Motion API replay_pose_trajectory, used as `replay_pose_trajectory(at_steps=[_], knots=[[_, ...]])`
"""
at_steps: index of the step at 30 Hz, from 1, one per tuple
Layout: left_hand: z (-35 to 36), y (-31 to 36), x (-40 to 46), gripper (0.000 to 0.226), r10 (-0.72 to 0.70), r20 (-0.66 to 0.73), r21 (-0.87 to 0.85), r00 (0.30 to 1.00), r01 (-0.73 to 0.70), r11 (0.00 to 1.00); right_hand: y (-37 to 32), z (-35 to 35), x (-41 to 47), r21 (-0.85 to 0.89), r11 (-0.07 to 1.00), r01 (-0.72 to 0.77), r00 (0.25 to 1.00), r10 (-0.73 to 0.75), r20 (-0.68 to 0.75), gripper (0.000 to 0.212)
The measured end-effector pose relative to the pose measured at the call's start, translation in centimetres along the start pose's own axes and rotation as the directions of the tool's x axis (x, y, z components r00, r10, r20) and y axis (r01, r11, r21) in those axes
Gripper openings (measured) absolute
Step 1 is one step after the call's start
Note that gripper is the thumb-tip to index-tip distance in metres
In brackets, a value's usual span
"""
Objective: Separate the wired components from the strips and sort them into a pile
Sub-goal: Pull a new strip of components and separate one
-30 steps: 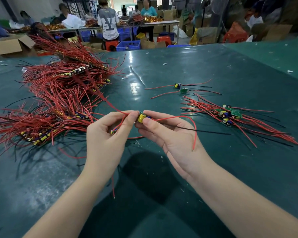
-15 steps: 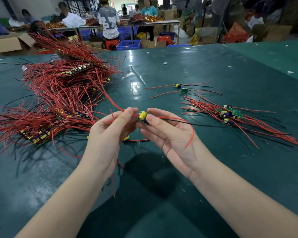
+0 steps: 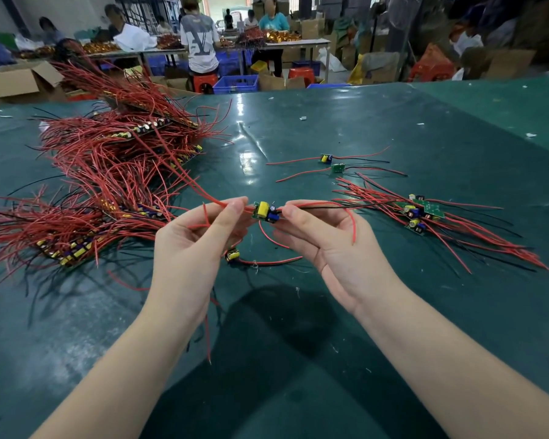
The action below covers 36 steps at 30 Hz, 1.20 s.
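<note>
A small wired component (image 3: 266, 211), a green board with a yellow block and blue parts, hangs in the air between my hands. My left hand (image 3: 200, 245) pinches its red wires on the left. My right hand (image 3: 327, 245) pinches its red and black wires on the right. Another loose component (image 3: 232, 255) lies on the table below them. Strips of joined components with many red wires (image 3: 108, 172) are heaped at the left. A pile of separated components (image 3: 419, 213) lies at the right.
Two single components (image 3: 332, 163) lie beyond the pile, on the green table (image 3: 393, 312). Small white scraps dot the far side. Behind the table are cardboard boxes (image 3: 19, 79), blue crates (image 3: 236, 83) and people at other benches.
My hands have risen and drawn apart, so the component now hangs free between them. A second component now lies on the table under my left hand.
</note>
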<state>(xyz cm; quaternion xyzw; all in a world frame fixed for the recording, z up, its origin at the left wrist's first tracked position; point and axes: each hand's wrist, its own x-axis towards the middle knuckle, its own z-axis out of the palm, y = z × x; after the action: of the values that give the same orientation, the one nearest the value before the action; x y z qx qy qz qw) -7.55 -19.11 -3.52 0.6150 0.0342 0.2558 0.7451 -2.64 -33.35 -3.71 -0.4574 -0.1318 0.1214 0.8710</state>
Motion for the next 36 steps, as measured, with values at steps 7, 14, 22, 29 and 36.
replay_pose_trajectory(at_steps=[7, 14, 22, 29, 36], knots=[[0.5, 0.2, -0.3, 0.019, -0.032, 0.045, -0.074, 0.998, 0.035, 0.997, -0.1, -0.1, 0.1, 0.185, 0.971, -0.153, 0.988, 0.156, 0.003, 0.005], [0.5, 0.2, -0.1, 0.016, -0.082, 0.086, -0.189, 0.993, 0.097, 0.977, -0.4, -0.1, 0.2, 0.217, 0.956, -0.197, 0.980, 0.194, 0.038, 0.006], [0.1, 0.3, -0.1, 0.010, -0.047, 0.001, -0.067, 0.999, 0.047, 0.997, -0.3, -0.1, 0.0, 0.112, 0.978, -0.176, 0.982, 0.168, 0.083, 0.014], [0.2, 0.5, -0.2, 0.017, -0.076, 0.048, -0.040, 0.996, 0.078, 0.996, 0.1, 0.0, -0.1, 0.144, 0.968, -0.203, 0.979, 0.204, 0.011, 0.020], [-0.9, 2.0, 0.5, 0.039, -0.234, 0.251, -0.282, 0.939, 0.302, 0.911, -0.4, -0.1, 0.1, 0.269, 0.920, -0.286, 0.951, 0.306, -0.035, 0.012]])
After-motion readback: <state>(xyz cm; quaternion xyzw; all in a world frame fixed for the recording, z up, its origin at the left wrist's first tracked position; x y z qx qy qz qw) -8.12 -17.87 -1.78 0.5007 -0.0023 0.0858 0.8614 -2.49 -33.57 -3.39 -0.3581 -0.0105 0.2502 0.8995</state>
